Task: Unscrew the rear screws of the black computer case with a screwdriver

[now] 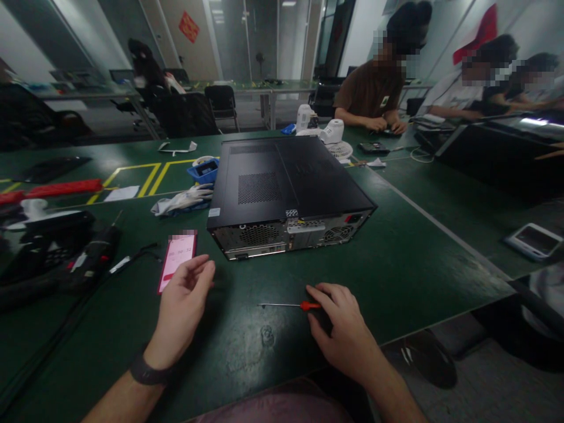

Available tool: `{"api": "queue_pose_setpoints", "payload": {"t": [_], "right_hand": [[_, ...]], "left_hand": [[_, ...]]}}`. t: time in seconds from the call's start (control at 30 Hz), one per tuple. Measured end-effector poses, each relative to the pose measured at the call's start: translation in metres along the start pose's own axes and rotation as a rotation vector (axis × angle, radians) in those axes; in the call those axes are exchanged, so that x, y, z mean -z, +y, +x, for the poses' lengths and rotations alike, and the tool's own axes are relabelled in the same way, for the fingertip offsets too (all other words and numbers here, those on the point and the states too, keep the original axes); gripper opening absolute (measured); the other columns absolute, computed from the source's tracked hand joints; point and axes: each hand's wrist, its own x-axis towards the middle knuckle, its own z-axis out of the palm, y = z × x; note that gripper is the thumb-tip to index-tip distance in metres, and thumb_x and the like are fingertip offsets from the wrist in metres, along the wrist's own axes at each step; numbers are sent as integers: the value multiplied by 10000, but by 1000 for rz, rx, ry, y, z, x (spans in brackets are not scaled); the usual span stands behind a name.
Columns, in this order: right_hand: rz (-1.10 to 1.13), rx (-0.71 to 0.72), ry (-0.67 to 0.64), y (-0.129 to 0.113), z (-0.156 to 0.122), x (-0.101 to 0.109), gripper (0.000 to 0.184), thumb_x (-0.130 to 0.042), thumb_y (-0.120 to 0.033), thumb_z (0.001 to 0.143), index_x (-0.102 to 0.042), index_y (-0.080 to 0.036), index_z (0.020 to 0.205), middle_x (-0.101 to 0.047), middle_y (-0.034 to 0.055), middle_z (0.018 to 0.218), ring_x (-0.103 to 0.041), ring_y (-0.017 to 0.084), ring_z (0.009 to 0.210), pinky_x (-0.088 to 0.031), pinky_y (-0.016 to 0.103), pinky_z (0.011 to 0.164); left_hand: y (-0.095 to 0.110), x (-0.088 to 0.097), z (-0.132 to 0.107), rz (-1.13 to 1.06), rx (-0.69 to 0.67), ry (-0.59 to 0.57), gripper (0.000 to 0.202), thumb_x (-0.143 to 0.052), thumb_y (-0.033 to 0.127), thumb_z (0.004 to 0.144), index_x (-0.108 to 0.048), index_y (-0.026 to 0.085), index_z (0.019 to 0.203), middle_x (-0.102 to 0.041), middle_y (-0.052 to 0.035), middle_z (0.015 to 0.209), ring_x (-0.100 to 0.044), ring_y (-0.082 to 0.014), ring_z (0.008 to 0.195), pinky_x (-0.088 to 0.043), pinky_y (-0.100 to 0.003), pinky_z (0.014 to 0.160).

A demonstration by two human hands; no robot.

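Note:
My left hand (185,299), with a dark band at the wrist, is raised over the table beside a phone (176,255) with a pink screen. Its fingers are loosely curled and somewhat apart, with nothing seen in them. A screwdriver (311,305) with an orange-red handle lies on the table, its thin shaft pointing left. Over the handle's end rests my right hand (339,320), thumb and forefinger apart on either side; part of the handle is hidden under it. Beyond both hands a black desktop computer case (304,176) lies flat, its rear panel facing me.
Left of the case are white gloves (183,200) and a blue box (205,170). A power drill (94,252) and black cables (127,264) occupy the left side. White fan parts (332,132) stand behind the case. A co-worker (374,88) sits across the green table (418,282).

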Motion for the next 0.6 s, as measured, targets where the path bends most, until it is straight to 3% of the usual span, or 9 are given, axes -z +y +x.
{"api": "queue_pose_setpoints", "payload": {"t": [0.13,0.27,0.33,0.37,0.43,0.5,0.6], "right_hand": [[-49,-44,280,15,17,22,524,-629,-400,938,-537,-161,1396,-591,174,1301,-536,308,1232,-467,520,1040],[-64,-245,622,45,60,57,592,-598,-527,926,-565,-152,1383,-587,188,1347,-533,320,1286,-432,525,1084],[-2,-377,721,62,89,72,702,-571,-607,899,-564,-114,1398,-586,206,1375,-544,333,1279,-433,513,1075],[43,-455,726,71,104,77,777,-568,-646,875,-551,-91,1418,-577,220,1402,-546,343,1275,-420,509,1082],[215,-593,599,84,130,82,808,-556,-697,854,-585,-109,1407,-603,202,1406,-571,335,1246,-408,467,1083],[293,-582,517,92,147,80,710,-504,-725,868,-724,-151,1224,-738,141,1192,-651,308,1108,-476,398,976],[345,-571,488,96,156,71,665,-463,-719,891,-780,-166,1079,-785,99,1001,-692,295,981,-503,344,839]], "left_hand": [[6,-2,17,-14,-170,63,525,-707,546,847,-622,207,1239,-665,-90,1267,-630,-242,1159,-505,-382,1015],[20,-14,42,-53,-225,3,597,-653,562,887,-582,193,1350,-615,-123,1411,-565,-276,1313,-419,-415,1149],[31,-24,55,-118,-206,-45,587,-625,574,900,-611,181,1336,-621,-121,1425,-527,-286,1367,-364,-418,1199],[36,-29,61,-158,-205,-77,564,-608,576,909,-638,178,1307,-637,-114,1413,-515,-286,1384,-339,-415,1216],[45,-40,71,-253,-207,-151,527,-585,570,922,-682,172,1254,-675,-105,1369,-510,-282,1394,-319,-411,1230],[49,-48,76,-355,-175,-235,534,-597,554,916,-676,170,1279,-689,-107,1354,-537,-278,1371,-353,-420,1211],[49,-53,77,-473,-62,-330,562,-669,497,879,-626,215,1363,-667,-87,1398,-581,-265,1328,-404,-417,1177]]}}
